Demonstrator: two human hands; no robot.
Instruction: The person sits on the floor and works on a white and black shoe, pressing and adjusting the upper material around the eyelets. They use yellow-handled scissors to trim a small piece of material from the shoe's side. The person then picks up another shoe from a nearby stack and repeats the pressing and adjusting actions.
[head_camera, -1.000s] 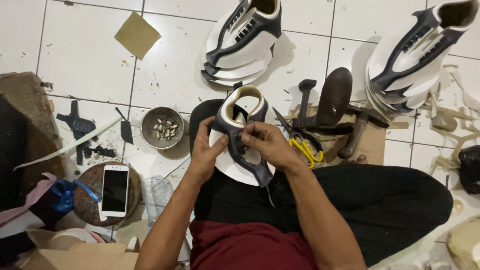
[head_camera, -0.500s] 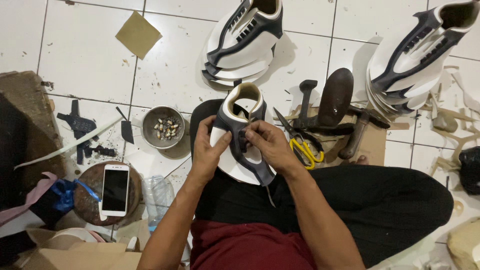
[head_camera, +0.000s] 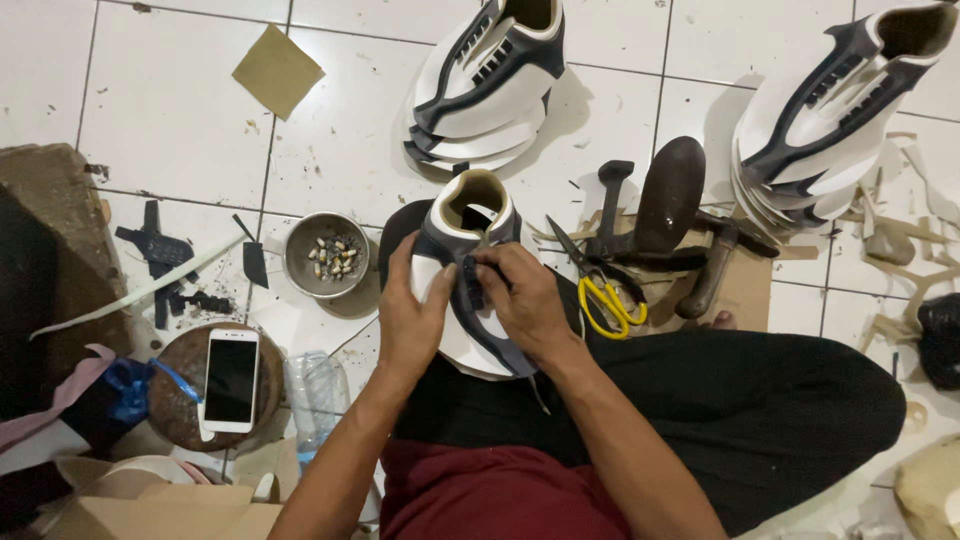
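Observation:
A white and dark blue shoe upper rests on my lap, its opening pointing away from me. My left hand grips its left side, thumb on the white panel. Over the dark middle strip lies my right hand, fingers pinching at the lacing area. Whether the right hand holds a small tool or thread is hidden by the fingers.
Two stacks of similar shoe uppers lie on the white tiled floor. Yellow-handled scissors, a hammer and a dark shoe last sit at right. At left are a metal bowl, a white phone and a plastic bottle.
Both hands have shifted slightly on the shoe upper; my right-hand fingers have moved up toward the lacing area. Nothing else has moved.

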